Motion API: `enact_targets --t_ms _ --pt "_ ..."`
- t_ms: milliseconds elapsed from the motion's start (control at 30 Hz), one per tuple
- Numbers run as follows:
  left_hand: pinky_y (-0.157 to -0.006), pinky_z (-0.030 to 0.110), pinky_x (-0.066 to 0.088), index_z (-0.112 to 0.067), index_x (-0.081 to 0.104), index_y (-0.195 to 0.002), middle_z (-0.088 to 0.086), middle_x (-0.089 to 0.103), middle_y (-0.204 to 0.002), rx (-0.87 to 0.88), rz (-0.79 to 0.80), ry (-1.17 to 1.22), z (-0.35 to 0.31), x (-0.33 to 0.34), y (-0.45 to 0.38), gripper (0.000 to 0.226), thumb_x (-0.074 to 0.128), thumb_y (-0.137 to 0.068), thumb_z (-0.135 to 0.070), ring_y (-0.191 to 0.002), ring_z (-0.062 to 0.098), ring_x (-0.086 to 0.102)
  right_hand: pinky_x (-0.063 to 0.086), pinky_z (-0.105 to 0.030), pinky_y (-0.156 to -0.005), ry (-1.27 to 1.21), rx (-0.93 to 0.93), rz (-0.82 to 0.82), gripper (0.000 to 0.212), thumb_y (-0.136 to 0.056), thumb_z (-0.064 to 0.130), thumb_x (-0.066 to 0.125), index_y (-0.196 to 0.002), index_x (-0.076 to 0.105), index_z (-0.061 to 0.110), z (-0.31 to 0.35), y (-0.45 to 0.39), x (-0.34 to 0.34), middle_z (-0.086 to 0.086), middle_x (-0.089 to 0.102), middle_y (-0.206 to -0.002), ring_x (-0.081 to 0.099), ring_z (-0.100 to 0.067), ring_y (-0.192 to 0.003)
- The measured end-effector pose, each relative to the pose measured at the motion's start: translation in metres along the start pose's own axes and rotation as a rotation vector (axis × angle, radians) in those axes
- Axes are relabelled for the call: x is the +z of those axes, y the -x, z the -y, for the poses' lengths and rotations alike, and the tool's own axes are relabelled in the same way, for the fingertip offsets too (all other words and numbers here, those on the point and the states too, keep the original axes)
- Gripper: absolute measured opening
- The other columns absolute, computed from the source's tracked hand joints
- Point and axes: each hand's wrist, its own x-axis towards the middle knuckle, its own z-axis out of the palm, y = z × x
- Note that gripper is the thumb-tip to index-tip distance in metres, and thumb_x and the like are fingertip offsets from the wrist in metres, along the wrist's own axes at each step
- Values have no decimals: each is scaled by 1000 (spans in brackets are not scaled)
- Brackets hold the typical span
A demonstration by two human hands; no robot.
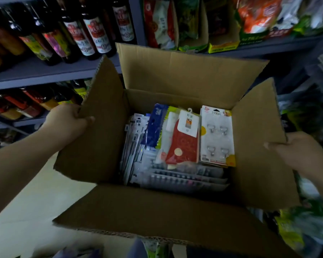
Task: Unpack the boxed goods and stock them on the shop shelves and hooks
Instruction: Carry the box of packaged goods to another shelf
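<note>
Both hands are on the open brown cardboard box point(175, 207), all four flaps up. The left hand point(67, 121) curls over the edge of the left flap point(93, 127), thumb inside; the right hand point(295, 148) pinches the right flap's point(257, 146) outer edge. The box is in front of the grey metal shelves point(45, 71) of dark glass bottles point(93, 38), and what carries it underneath can't be seen. Inside, nothing looks unpacked yet: a red sock pack on a white card point(183, 140), a white blister card of clear hooks point(216, 135), a blue packet point(155, 123) and rows of grey carded items point(175, 175). The risk, as I read it: thin flaps are weak handles, so one could tear or fold, tipping the box and sliding the loose cards out, or knocking it into those bottles.
</note>
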Motion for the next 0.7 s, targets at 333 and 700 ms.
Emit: enact_targets --t_ms 333,700 --pt "-75 47 55 -2 64 -87 21 67 -81 236 133 -116 -48 -4 -33 25 61 -91 -27 -73 36 64 45 -31 -73 4 172 -108 26 -91 25 62 -101 69 2 -19 66 -16 -18 66 -100 61 -33 -93" --pt "-62 45 59 -21 69 -78 2 71 -69 751 258 -303 -122 40 -95 48 59 -64 -65 -61 26 68 52 -41 -74 -271 646 -291 30 -89 27 64 -99 63 -1 -82 222 0 -20 66 -91 63 -35 -81"
